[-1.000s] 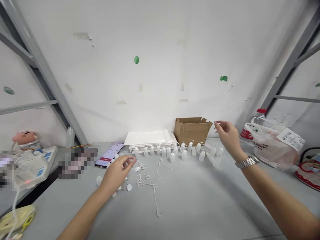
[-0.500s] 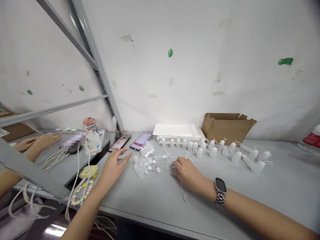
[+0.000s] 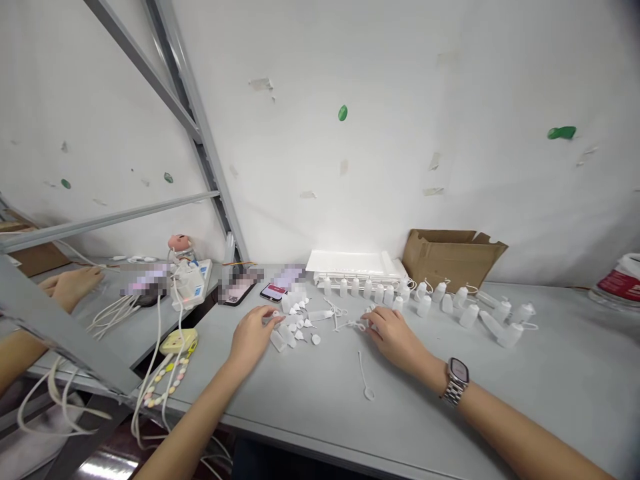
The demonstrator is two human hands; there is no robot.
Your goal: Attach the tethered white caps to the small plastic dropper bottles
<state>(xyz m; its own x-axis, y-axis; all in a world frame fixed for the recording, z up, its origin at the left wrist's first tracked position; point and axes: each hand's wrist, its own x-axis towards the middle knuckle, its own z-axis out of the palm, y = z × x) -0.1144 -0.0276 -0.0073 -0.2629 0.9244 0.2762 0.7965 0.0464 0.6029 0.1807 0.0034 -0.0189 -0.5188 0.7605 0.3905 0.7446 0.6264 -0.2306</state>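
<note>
My left hand (image 3: 254, 335) rests on the grey table (image 3: 410, 413), its curled fingertips touching a small white bottle (image 3: 277, 340) in a loose pile of bottles and conical caps (image 3: 298, 323). My right hand (image 3: 395, 333), with a metal watch on the wrist, lies to the right of that pile, fingers pinched on a white loop strap (image 3: 353, 325). Another white strap (image 3: 365, 377) lies loose in front of it. A row of capped white bottles (image 3: 440, 303) stands behind my right hand.
A cardboard box (image 3: 453, 257) and a white stack of sheets (image 3: 355, 263) stand at the wall. Two phones (image 3: 255, 291) lie left of the pile. Left, behind a grey metal frame (image 3: 65, 333), another person's hand (image 3: 73, 287), a power strip (image 3: 193, 287) and cables.
My left hand moved right and closed onto the bottle pile. My right hand slid slightly right and back, drawing a strap with it. One second ago the right hand was raised near the box.
</note>
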